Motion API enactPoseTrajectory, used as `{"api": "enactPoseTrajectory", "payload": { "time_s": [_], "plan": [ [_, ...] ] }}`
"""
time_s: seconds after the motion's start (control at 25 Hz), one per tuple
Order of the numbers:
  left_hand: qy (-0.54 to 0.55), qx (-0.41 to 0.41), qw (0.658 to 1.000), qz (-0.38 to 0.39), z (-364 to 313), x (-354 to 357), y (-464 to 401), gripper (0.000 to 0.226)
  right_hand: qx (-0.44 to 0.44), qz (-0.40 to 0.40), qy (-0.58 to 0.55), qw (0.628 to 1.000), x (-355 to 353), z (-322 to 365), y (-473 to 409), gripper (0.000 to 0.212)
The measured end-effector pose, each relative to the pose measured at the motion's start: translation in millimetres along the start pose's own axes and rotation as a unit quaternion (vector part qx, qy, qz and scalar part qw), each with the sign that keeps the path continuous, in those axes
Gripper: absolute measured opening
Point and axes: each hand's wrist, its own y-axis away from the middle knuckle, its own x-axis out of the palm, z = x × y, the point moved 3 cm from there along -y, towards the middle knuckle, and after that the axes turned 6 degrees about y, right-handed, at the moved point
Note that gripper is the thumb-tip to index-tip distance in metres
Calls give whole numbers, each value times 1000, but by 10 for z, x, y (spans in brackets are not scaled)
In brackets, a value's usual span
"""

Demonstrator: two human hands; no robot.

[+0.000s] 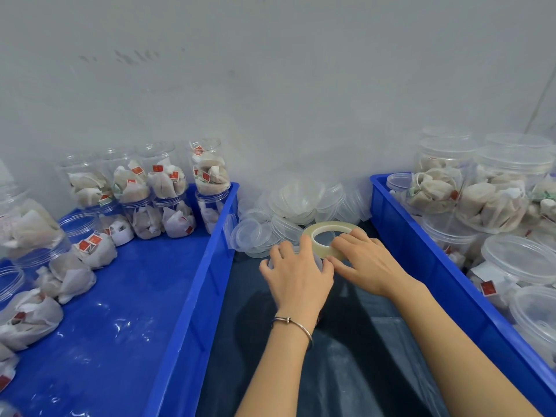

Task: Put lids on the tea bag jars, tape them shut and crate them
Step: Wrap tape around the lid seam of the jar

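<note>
Hands (331,266) on tape roll (331,236), between crates (216,236)

Head-worn view, angled forward and down, close over hands (331,266)

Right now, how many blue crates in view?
2. One blue crate on the left holds unlidded tea bag jars; the other blue crate on the right holds lidded jars. Both run past the frame edge.

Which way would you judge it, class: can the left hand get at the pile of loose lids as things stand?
Probably yes: the left hand sits just before the loose lids, nothing between them, though its fingers curl over a jar.
</note>
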Motion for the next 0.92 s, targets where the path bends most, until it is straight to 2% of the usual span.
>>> {"api": "enactPoseTrajectory", "payload": {
  "time_s": [0.24,0.48,0.68,0.76,0.84,0.92],
  "plan": [
    [20,50,998,-12,68,-11,-62,36,33,4,5,999,-42,65,73,33],
    [65,80,994,25,70,-41,-253,28,141,-36,80,986,-101,197,182,34],
    [82,117,989,31,47,14,-315,28,201,-21,67,977,-224,326,196,29],
    [105,63,992,19,165,-35,-475,24,194,-80,9,978,-339,390,301,34],
    [192,-63,979,27,450,-164,-738,20,157,-183,-41,969,-457,412,456,34],
    [242,-85,966,41,579,-179,-759,15,174,-138,-23,975,-432,301,519,33]
  ]
}}
